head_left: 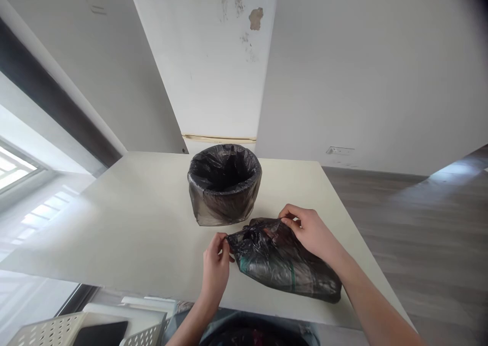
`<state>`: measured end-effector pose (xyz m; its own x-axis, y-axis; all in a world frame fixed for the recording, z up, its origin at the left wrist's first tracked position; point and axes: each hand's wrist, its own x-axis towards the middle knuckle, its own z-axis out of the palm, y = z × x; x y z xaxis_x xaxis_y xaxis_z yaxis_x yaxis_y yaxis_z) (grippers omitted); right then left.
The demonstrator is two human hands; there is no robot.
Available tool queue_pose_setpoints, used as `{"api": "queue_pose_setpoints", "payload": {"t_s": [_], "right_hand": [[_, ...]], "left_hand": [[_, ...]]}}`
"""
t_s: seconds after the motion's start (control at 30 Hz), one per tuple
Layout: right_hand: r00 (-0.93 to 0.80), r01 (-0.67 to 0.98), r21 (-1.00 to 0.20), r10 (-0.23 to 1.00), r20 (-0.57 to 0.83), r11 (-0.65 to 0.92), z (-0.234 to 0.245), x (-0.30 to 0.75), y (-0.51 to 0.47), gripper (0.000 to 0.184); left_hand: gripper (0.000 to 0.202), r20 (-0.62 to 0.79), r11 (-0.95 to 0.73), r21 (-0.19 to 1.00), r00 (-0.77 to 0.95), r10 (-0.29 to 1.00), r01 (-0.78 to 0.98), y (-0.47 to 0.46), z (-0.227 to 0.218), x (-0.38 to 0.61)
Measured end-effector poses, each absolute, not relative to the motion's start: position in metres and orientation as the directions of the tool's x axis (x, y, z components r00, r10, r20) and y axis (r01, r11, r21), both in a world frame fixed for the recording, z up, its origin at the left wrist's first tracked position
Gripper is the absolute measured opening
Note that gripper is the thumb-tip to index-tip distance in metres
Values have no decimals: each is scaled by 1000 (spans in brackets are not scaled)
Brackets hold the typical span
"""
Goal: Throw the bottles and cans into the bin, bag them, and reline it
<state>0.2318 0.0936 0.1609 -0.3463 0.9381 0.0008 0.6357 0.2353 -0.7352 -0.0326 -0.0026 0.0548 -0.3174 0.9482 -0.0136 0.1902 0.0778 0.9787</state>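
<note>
A filled black plastic bag point(284, 267) lies on its side on the white table point(125, 224), with green showing through the film. My left hand point(216, 264) pinches the bag's mouth at its left corner. My right hand point(307, 229) pinches the mouth at the upper right edge. Both hands are closed on the plastic. Just behind the bag stands a small round bin point(224, 183) lined with another black bag, upright and open on top.
A white fridge point(208, 61) stands against the grey wall behind the table. A perforated white basket point(57, 330) holding a dark flat thing sits below the table's near edge at the left. Wooden floor point(419, 224) runs along the right. A window point(15, 168) is at the left.
</note>
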Motion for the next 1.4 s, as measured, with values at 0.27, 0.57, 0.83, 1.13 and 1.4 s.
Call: {"api": "queue_pose_setpoints", "payload": {"t_s": [0.27,0.57,0.83,1.13,1.4], "right_hand": [[-166,858,-492,986,7,148,153,245,99,16],[10,943,-334,1000,21,-3,148,287,112,14],[-110,866,-390,880,463,313,147,265,63,19],[-606,745,-102,732,311,660,111,224,-8,52],[-747,652,58,628,216,756,92,285,-7,48]], "left_hand": [[28,-46,140,959,-351,935,248,-1,43,-44],[23,-32,244,819,-385,922,519,-3,47,-72],[19,357,-5,700,-343,869,714,-14,61,-64],[36,400,-381,575,157,903,724,-11,67,-25],[37,289,-34,483,-123,949,875,-4,42,-36]]}}
